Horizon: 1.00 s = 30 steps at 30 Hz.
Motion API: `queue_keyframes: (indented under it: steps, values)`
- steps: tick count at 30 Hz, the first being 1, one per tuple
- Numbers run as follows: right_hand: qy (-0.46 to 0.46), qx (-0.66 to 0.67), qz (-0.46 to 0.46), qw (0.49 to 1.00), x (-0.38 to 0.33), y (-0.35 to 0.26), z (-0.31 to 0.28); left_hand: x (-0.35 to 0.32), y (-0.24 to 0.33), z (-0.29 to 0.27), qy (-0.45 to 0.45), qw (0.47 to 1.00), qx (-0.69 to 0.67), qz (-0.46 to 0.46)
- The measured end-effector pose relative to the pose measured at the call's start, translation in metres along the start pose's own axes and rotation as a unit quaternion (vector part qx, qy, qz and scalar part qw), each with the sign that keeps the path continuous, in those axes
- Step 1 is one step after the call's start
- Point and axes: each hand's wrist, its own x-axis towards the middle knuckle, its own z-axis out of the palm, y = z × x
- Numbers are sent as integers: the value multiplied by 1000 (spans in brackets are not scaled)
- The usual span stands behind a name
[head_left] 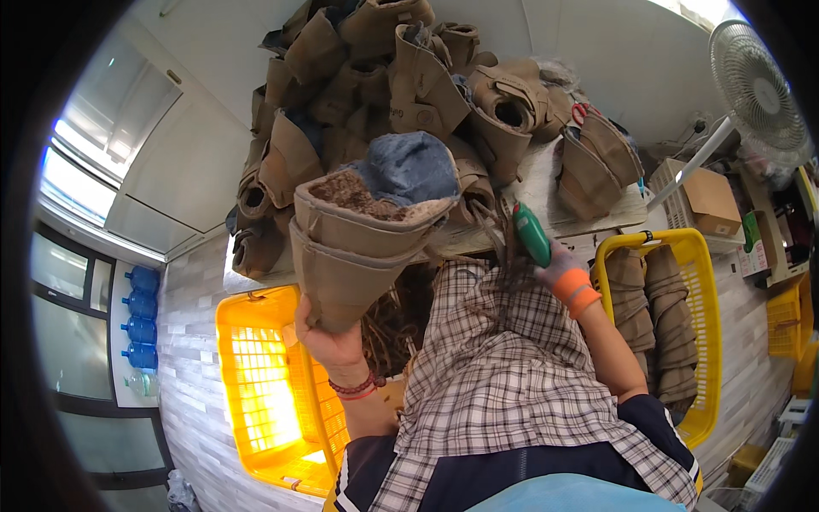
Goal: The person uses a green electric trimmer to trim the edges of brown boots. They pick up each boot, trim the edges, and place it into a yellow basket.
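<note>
My left hand (331,343) grips a tan suede boot (358,247) by its lower end and holds it up before me. Its open top shows brown fuzzy lining, with a grey-blue lining (409,166) just behind. My right hand (563,271) wears a grey glove with an orange cuff and is closed around a green-handled tool (531,232), just right of the boot. Thin brown strands hang between the boot and the tool. Behind both hands, a big heap of similar tan boots (384,77) covers a light table (546,200).
An open yellow crate (256,392) sits under my left hand. A second yellow crate (699,282) at the right holds stacked tan boot pieces. A white fan (755,90), a cardboard box (708,200) and blue water bottles (141,316) stand around the edges.
</note>
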Motion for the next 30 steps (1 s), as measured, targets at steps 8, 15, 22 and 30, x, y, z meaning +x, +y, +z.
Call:
queue_keyframes:
  steps: [8, 15, 22, 30]
  values:
    - [-267, -5, -265, 926, -72, -4, -10, 2, 11, 11, -55, 998, -22, 34]
    - [-86, 362, -159, 914, -71, 39, -26, 10, 2, 14, 45, 997, -45, -35]
    - [125, 253, -251, 926, -89, 36, -80, 18, -28, 15, 166, 978, -9, -127]
    - [277, -17, -393, 876, -99, 38, -98, 26, -45, 14, 179, 966, 23, -183]
